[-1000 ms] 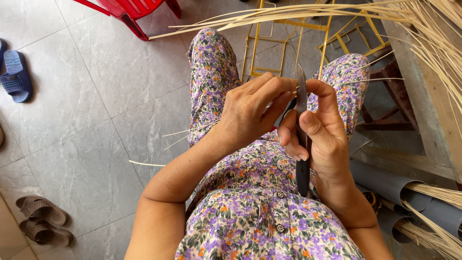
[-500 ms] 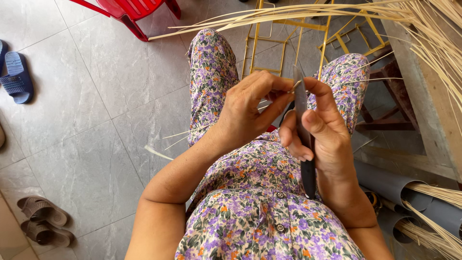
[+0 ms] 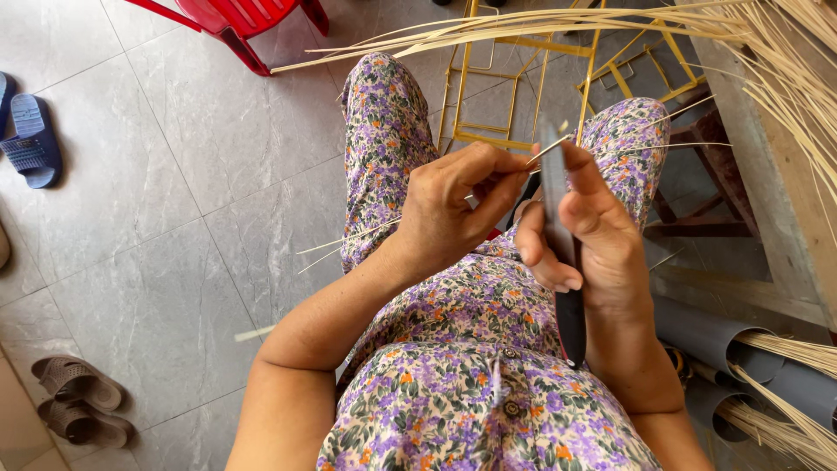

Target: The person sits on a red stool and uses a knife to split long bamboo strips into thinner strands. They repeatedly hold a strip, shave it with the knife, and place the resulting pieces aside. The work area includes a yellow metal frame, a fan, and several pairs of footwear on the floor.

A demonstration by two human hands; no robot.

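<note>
Head view: a seated person in a floral dress works over the lap. The right hand (image 3: pixel 593 235) is wrapped around a long knife (image 3: pixel 558 235), fingers curled tight about the dark handle and thumb laid along the flat of the blade, which points away from the body. The left hand (image 3: pixel 458 205) pinches a thin strip (image 3: pixel 547 150) between thumb and forefinger just beside the blade; the other fingers are folded under. The strip's pale end shows where it meets the knife near the blade's upper part, above the right thigh.

The strip looks light, thin and springy, likely to bend easily and to split along its grain, so it is best held close to the blade, where the left fingers have it. The knife looks stiff and sharp-edged; the handle is the safe hold.

Both forearms come in from the bottom of the picture, elbows bent, wrists close together over the lap, the hands almost touching.

Around them: a bundle of strips (image 3: pixel 767 52) fanning across the top right, a yellow wire frame (image 3: pixel 514 78) on the tiled floor (image 3: pixel 174 218), a red chair (image 3: pixel 235 22), a blue sandal (image 3: pixel 30 139), brown sandals (image 3: pixel 78 397) and grey tubes (image 3: pixel 724 336) holding more strips.
</note>
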